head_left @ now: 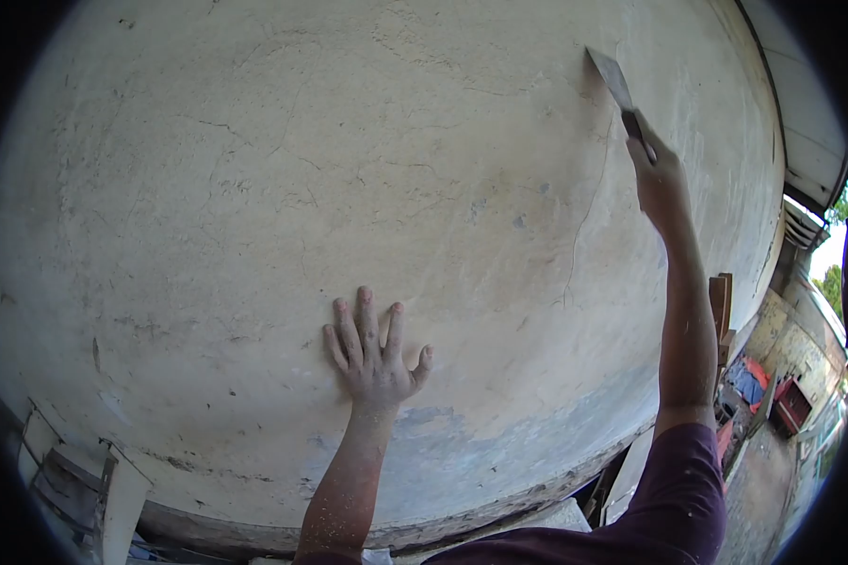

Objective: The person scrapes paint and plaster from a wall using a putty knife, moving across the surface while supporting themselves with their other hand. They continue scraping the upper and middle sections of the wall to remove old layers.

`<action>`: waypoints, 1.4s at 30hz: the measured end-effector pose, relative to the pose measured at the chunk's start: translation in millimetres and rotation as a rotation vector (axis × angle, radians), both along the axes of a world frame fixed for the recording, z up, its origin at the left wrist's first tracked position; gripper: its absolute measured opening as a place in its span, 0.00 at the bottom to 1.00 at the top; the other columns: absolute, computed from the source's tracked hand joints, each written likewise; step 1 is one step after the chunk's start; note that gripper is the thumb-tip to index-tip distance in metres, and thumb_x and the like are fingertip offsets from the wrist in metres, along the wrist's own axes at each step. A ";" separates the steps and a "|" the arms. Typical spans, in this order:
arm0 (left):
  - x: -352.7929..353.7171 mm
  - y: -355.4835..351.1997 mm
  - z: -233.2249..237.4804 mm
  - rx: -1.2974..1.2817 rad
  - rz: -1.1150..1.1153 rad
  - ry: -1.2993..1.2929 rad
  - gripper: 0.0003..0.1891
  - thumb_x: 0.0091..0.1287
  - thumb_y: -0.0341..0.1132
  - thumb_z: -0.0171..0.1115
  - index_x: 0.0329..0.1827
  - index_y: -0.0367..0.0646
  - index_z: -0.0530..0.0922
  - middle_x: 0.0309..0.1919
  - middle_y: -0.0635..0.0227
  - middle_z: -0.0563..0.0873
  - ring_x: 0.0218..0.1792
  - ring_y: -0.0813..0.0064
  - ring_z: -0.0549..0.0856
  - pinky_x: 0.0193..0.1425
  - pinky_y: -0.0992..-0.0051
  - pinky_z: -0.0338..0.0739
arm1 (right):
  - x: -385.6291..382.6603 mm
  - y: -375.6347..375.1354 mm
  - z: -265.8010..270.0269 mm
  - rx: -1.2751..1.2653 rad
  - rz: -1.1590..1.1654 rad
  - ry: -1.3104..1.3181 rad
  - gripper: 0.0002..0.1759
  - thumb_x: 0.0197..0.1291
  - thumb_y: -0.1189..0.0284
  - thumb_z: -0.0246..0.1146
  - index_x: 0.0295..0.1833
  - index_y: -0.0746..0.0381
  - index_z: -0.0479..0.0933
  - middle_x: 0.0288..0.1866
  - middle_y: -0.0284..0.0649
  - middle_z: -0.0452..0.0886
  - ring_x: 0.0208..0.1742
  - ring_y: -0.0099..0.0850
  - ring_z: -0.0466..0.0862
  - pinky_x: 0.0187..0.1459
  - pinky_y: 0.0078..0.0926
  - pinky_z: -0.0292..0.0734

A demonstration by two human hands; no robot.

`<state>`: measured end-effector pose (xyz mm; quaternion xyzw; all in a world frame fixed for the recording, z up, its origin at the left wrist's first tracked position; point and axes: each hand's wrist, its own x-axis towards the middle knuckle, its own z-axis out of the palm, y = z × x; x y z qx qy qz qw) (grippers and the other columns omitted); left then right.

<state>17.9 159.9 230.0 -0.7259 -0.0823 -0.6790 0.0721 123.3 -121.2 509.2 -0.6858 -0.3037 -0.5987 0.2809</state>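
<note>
A cracked, cream-coloured wall [254, 217] fills most of the view. Flat against its lower middle lies my left hand [377, 363], fingers spread and dusty, holding nothing. My right hand [658, 174] is raised at the upper right, wrapped round the dark handle of a scraper [611, 79]. The scraper's wide metal blade points up and left, its edge at the wall surface. Bluish patches show on the wall below and right of my left hand.
Pale boards [122, 499] stand at the lower left. A wooden post [721, 306] is beside the wall at the right. Farther right are a red box [791, 407], blue and red cloth [748, 381] and a roof overhang [801, 104].
</note>
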 end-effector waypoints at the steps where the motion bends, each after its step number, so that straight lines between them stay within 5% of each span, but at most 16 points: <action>1: 0.9 -0.1 1.0 0.001 0.016 -0.004 0.33 0.69 0.61 0.35 0.71 0.51 0.58 0.70 0.48 0.60 0.71 0.41 0.55 0.70 0.42 0.44 | -19.4 17.9 29.2 0.054 0.016 0.155 0.25 0.63 0.62 0.52 0.67 0.53 0.68 0.33 0.48 0.81 0.29 0.32 0.80 0.37 0.29 0.74; 3: -2.3 1.2 0.1 0.007 0.023 0.022 0.33 0.69 0.61 0.35 0.71 0.51 0.58 0.70 0.48 0.59 0.71 0.41 0.55 0.70 0.41 0.44 | -6.2 38.9 99.2 0.067 0.111 0.058 0.23 0.65 0.61 0.52 0.66 0.51 0.70 0.17 0.33 0.71 0.14 0.23 0.69 0.18 0.25 0.67; 5: -4.5 2.6 3.0 0.016 0.042 0.028 0.33 0.69 0.61 0.35 0.71 0.51 0.58 0.70 0.48 0.59 0.71 0.41 0.54 0.69 0.41 0.44 | -15.3 53.4 140.3 0.167 0.141 0.188 0.17 0.64 0.63 0.52 0.49 0.63 0.77 0.25 0.45 0.80 0.23 0.37 0.80 0.24 0.39 0.75; 6: -6.6 4.2 3.7 0.026 0.041 0.044 0.33 0.69 0.61 0.35 0.71 0.51 0.58 0.70 0.48 0.59 0.71 0.41 0.54 0.69 0.41 0.44 | -16.5 56.2 137.3 0.148 0.120 0.131 0.19 0.65 0.62 0.52 0.57 0.57 0.74 0.22 0.40 0.77 0.18 0.31 0.76 0.21 0.33 0.72; 7: -9.1 4.5 2.1 0.036 0.036 0.063 0.33 0.69 0.61 0.35 0.72 0.51 0.58 0.70 0.48 0.59 0.71 0.41 0.54 0.69 0.40 0.44 | -14.0 56.9 127.0 0.129 0.093 0.077 0.23 0.65 0.61 0.51 0.65 0.51 0.70 0.19 0.36 0.74 0.14 0.25 0.72 0.19 0.27 0.68; 8: -9.5 4.7 0.7 0.051 0.042 0.050 0.33 0.69 0.61 0.35 0.72 0.51 0.58 0.70 0.48 0.59 0.71 0.41 0.54 0.69 0.40 0.44 | 0.9 50.2 115.1 0.079 0.023 -0.011 0.23 0.65 0.61 0.51 0.64 0.51 0.71 0.22 0.43 0.78 0.17 0.30 0.77 0.23 0.29 0.72; 9: -7.9 4.7 0.6 0.054 0.063 0.058 0.34 0.69 0.61 0.36 0.72 0.51 0.58 0.71 0.48 0.59 0.72 0.41 0.53 0.69 0.40 0.43 | -16.0 46.4 81.2 0.060 0.059 0.046 0.23 0.63 0.63 0.52 0.63 0.53 0.71 0.36 0.56 0.82 0.36 0.49 0.84 0.39 0.40 0.77; 13: -15.1 -2.6 21.4 0.044 0.119 0.135 0.36 0.68 0.61 0.38 0.73 0.50 0.55 0.72 0.48 0.55 0.73 0.41 0.50 0.69 0.39 0.41 | -50.7 40.0 -34.9 0.036 0.052 0.284 0.25 0.62 0.67 0.54 0.67 0.52 0.67 0.36 0.58 0.81 0.39 0.51 0.83 0.43 0.45 0.77; 16: -22.8 0.9 96.4 0.029 0.179 0.215 0.37 0.67 0.61 0.41 0.75 0.51 0.52 0.74 0.49 0.49 0.74 0.43 0.44 0.71 0.40 0.37 | -57.8 44.6 4.5 0.032 0.063 0.311 0.26 0.63 0.67 0.53 0.68 0.52 0.65 0.37 0.58 0.81 0.40 0.53 0.83 0.44 0.46 0.77; 21: -11.7 15.1 253.0 0.093 0.281 0.069 0.39 0.63 0.59 0.50 0.75 0.56 0.51 0.76 0.64 0.44 0.76 0.59 0.40 0.76 0.52 0.34 | -30.9 62.8 146.0 0.044 0.055 0.163 0.23 0.63 0.65 0.46 0.62 0.55 0.70 0.47 0.55 0.80 0.51 0.52 0.79 0.53 0.44 0.74; 24: -11.0 29.3 301.2 0.107 0.322 0.002 0.40 0.62 0.59 0.52 0.75 0.59 0.51 0.76 0.66 0.45 0.76 0.61 0.41 0.76 0.53 0.35 | -42.6 59.3 145.7 0.027 0.066 0.225 0.23 0.63 0.65 0.46 0.63 0.55 0.70 0.46 0.55 0.81 0.50 0.52 0.80 0.53 0.44 0.75; 29: -16.4 31.9 310.7 0.120 0.342 -0.021 0.40 0.63 0.61 0.52 0.75 0.59 0.51 0.76 0.65 0.45 0.76 0.60 0.42 0.76 0.54 0.36 | -52.7 58.5 21.9 0.025 0.070 0.176 0.24 0.64 0.66 0.50 0.66 0.50 0.67 0.40 0.57 0.81 0.44 0.52 0.82 0.49 0.47 0.75; 34: -16.2 34.3 310.0 0.150 0.296 -0.032 0.39 0.64 0.60 0.50 0.75 0.59 0.51 0.76 0.64 0.45 0.76 0.60 0.42 0.77 0.55 0.36 | -36.0 79.8 116.5 0.048 0.034 0.129 0.24 0.64 0.63 0.48 0.66 0.48 0.68 0.42 0.55 0.81 0.44 0.50 0.82 0.48 0.44 0.76; 37: -18.5 42.1 308.3 0.176 0.293 -0.013 0.39 0.64 0.60 0.50 0.75 0.59 0.50 0.76 0.64 0.45 0.76 0.60 0.42 0.77 0.56 0.35 | -44.1 89.2 162.8 0.058 0.112 0.095 0.22 0.62 0.66 0.47 0.61 0.56 0.72 0.44 0.55 0.82 0.46 0.50 0.82 0.48 0.42 0.76; 39: -23.2 48.4 299.1 0.180 0.296 0.018 0.39 0.64 0.60 0.50 0.75 0.59 0.50 0.76 0.64 0.45 0.76 0.60 0.42 0.77 0.56 0.35 | -60.1 88.3 138.1 0.016 0.092 0.261 0.22 0.62 0.66 0.48 0.60 0.58 0.73 0.42 0.55 0.82 0.44 0.49 0.83 0.47 0.43 0.77; 42: -35.8 59.6 282.4 0.182 0.281 0.051 0.39 0.64 0.60 0.51 0.75 0.59 0.50 0.76 0.64 0.45 0.76 0.60 0.42 0.77 0.57 0.35 | -95.1 86.1 31.3 -0.059 0.051 0.244 0.21 0.64 0.66 0.49 0.60 0.58 0.72 0.41 0.56 0.82 0.42 0.49 0.83 0.46 0.44 0.77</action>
